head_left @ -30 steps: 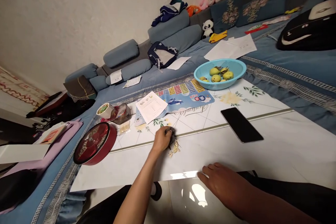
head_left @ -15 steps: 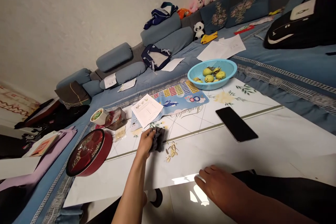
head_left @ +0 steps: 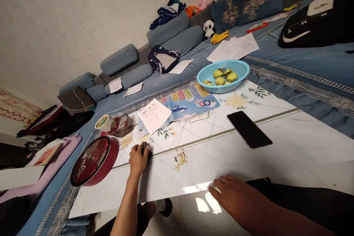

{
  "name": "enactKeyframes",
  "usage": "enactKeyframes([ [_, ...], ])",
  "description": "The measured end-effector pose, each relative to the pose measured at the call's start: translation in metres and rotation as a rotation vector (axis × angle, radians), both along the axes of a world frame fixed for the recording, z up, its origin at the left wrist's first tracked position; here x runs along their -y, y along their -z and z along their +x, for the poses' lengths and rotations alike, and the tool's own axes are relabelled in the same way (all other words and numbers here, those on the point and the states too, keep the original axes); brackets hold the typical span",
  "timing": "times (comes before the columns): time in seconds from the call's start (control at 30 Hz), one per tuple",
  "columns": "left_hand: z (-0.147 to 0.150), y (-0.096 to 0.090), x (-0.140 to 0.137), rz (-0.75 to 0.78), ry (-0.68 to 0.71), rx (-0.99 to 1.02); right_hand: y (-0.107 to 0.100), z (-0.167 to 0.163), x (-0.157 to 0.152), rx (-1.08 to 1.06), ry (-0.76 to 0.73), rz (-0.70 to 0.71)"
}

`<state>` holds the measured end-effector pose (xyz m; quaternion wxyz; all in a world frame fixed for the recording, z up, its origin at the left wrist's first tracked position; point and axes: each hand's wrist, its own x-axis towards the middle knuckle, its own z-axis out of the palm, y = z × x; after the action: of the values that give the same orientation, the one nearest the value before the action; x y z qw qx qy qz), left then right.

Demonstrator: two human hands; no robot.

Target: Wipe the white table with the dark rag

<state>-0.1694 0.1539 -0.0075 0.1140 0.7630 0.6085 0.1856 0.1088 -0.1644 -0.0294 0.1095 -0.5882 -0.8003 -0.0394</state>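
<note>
My left hand [head_left: 139,158] is closed around a crumpled dark grey cloth [head_left: 149,152] on the white table, mostly covered by the fingers. To its right lies a small pile of seed shells [head_left: 181,159], apart from the hand. Just behind the hand is a clear packet of toothpicks [head_left: 127,140]. My right hand [head_left: 229,193] rests at the table's near edge, fingers loosely extended, holding nothing. A black phone [head_left: 249,129] lies flat beyond it.
A round red lidded box [head_left: 110,160] stands at the left, near a brown see-through container [head_left: 121,125] and a white cup [head_left: 103,122]. A paper sheet [head_left: 155,116] overlaps a blue printed mat [head_left: 188,101]. A blue basket [head_left: 240,75] holds green fruit. Behind runs a sofa [head_left: 309,70].
My left hand has moved left with the dark grey cloth, away from the seed shells and closer to the red box. The right hand has barely shifted.
</note>
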Motion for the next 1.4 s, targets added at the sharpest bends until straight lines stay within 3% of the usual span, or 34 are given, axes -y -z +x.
enactKeyframes([
  [0.1,0.002,0.024,0.011,0.141,0.053,-0.224,0.005,0.000,0.001,0.014,0.001,-0.006],
  [0.23,0.051,0.034,0.017,0.111,0.064,-0.115,0.006,-0.005,-0.004,0.022,-0.016,-0.063],
  [0.37,0.107,0.025,0.021,0.058,0.446,0.007,-0.004,-0.009,-0.015,0.027,-0.031,-0.200],
  [0.47,0.115,0.013,0.013,-0.098,0.726,0.107,-0.015,-0.008,-0.020,0.040,-0.022,-0.304],
  [0.53,0.107,0.006,-0.002,-0.142,0.724,0.128,-0.020,-0.006,-0.020,0.035,-0.021,-0.320],
  [0.67,0.104,0.002,-0.018,-0.057,0.516,-0.018,-0.021,-0.004,-0.016,0.020,-0.013,-0.289],
  [0.73,0.115,0.002,-0.006,-0.065,0.615,-0.048,-0.020,-0.004,-0.016,0.023,-0.012,-0.284],
  [0.87,0.125,-0.011,0.026,-0.208,0.945,0.024,-0.018,-0.005,-0.016,0.040,-0.015,-0.267],
  [0.93,0.107,-0.020,0.033,-0.227,0.878,0.087,-0.015,-0.004,-0.012,0.035,-0.008,-0.222],
  [1.03,0.051,-0.023,0.039,-0.137,0.523,0.060,-0.008,-0.003,-0.002,0.025,0.003,-0.133],
  [1.1,0.014,-0.012,0.053,-0.138,0.287,-0.104,-0.001,-0.002,0.004,0.024,0.006,-0.068],
  [1.17,-0.003,0.007,0.080,-0.147,0.116,-0.240,0.003,-0.003,0.008,0.023,0.000,-0.020],
  [1.23,0.010,0.025,0.114,-0.122,0.083,-0.288,0.003,-0.004,0.008,0.019,-0.020,-0.014],
  [1.3,0.050,0.036,0.142,-0.098,0.167,-0.263,0.000,-0.007,0.005,0.017,-0.037,-0.045],
  [1.4,0.122,0.031,0.157,-0.098,0.276,-0.149,-0.008,-0.009,-0.004,0.035,-0.052,-0.122],
])
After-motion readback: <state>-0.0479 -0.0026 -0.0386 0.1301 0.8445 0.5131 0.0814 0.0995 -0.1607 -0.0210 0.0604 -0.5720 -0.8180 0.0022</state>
